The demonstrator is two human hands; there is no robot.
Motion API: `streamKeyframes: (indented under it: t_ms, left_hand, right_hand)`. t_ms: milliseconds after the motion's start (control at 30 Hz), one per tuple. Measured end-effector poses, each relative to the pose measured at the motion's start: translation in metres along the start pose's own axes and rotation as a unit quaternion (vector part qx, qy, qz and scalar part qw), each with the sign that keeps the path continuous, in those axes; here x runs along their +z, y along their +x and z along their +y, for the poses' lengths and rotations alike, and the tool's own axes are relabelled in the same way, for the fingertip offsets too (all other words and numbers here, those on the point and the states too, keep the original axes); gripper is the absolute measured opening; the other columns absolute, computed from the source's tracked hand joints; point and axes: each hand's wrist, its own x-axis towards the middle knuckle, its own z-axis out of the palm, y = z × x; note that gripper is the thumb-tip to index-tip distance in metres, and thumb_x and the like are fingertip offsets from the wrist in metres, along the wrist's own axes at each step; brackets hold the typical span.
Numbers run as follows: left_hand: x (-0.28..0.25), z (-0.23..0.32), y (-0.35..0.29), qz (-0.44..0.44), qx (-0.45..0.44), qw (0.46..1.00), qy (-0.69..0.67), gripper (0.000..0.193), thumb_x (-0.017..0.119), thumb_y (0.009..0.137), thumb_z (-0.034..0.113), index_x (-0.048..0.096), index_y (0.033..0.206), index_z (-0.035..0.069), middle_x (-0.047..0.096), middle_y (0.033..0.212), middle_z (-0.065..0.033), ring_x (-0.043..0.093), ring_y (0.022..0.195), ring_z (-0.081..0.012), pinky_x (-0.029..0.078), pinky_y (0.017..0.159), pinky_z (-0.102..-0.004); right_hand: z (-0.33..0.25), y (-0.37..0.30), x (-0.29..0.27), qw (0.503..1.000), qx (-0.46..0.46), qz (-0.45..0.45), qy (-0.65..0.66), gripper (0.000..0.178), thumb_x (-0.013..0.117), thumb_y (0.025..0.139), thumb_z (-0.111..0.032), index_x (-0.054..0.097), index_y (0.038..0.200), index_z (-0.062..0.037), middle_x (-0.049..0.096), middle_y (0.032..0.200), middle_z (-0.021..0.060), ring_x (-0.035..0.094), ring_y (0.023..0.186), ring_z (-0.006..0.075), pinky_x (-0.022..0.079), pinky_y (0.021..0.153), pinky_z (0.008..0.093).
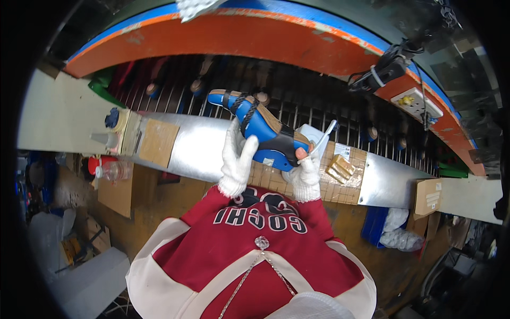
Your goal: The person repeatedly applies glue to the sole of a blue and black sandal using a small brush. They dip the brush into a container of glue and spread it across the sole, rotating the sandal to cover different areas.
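Note:
A blue shoe last (249,125) with black straps around it and a tan sole side is held up at a slant over the bench, its toe toward the far left. My left hand (236,159), in a white knit glove, grips its near side along the middle. The heel end is in my right hand (304,178), also gloved, with a bare fingertip pressed against it. Just beyond my right hand stands a pale grey-white object with a slim handle (325,137); its kind is unclear, partly hidden by the hand.
Under my hands runs a metal ledge (199,146) with a gridded cardboard sheet (334,186) carrying a gold-coloured block (341,168). Behind it, a rack of metal rods (183,103) bears several lasts. An orange beam (212,40) spans above. A cardboard box (428,196) stands far right.

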Motion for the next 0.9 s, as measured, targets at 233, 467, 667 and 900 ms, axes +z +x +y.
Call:
streamKeyframes:
  t_ms: [233, 467, 667, 900]
  left_hand:
    - [-0.013, 0.007, 0.02, -0.14, -0.067, 0.987, -0.042, 0.067, 0.062, 0.099, 0.026, 0.031, 0.153, 0.001, 0.058, 0.131, -0.0241, 0.061, 0.116, -0.0271, 0.047, 0.103, -0.0379]
    - [-0.049, 0.002, 0.052, -0.016, -0.067, 0.995, 0.067, 0.06, 0.057, 0.1, 0.032, 0.038, 0.149, 0.001, 0.066, 0.12, -0.0182, 0.069, 0.093, -0.0216, 0.05, 0.095, -0.0365]
    - [-0.07, 0.004, 0.061, 0.056, -0.108, 0.989, 0.087, 0.062, 0.06, 0.098, 0.035, 0.041, 0.148, 0.003, 0.065, 0.121, -0.017, 0.067, 0.097, -0.0211, 0.042, 0.102, -0.0398]
    - [-0.067, 0.004, 0.065, 0.05, -0.114, 0.989, 0.079, 0.058, 0.062, 0.098, 0.029, 0.044, 0.145, -0.001, 0.065, 0.12, -0.0176, 0.067, 0.095, -0.0218, 0.049, 0.093, -0.0346]
  right_hand:
    - [-0.033, 0.031, -0.052, 0.998, -0.009, 0.052, 0.016, 0.063, 0.083, 0.08, -0.037, 0.058, 0.127, -0.0029, 0.068, 0.12, 0.0111, 0.067, 0.109, 0.0245, 0.055, 0.097, 0.0408]
    - [-0.081, 0.099, -0.116, 0.962, -0.193, 0.185, -0.05, 0.068, 0.081, 0.083, -0.012, 0.036, 0.131, 0.0004, 0.055, 0.108, 0.0093, 0.06, 0.094, 0.0192, 0.056, 0.085, 0.0374]
    - [-0.074, 0.181, -0.15, 0.847, -0.314, 0.196, -0.382, 0.069, 0.088, 0.069, -0.006, 0.043, 0.12, 0.0021, 0.053, 0.104, 0.0101, 0.057, 0.088, 0.0182, 0.053, 0.076, 0.0311]
    - [-0.026, 0.238, -0.199, 0.753, -0.225, 0.172, -0.594, 0.08, 0.09, 0.067, -0.033, 0.05, 0.128, -0.0011, 0.062, 0.116, 0.0141, 0.061, 0.103, 0.0235, 0.049, 0.093, 0.033]
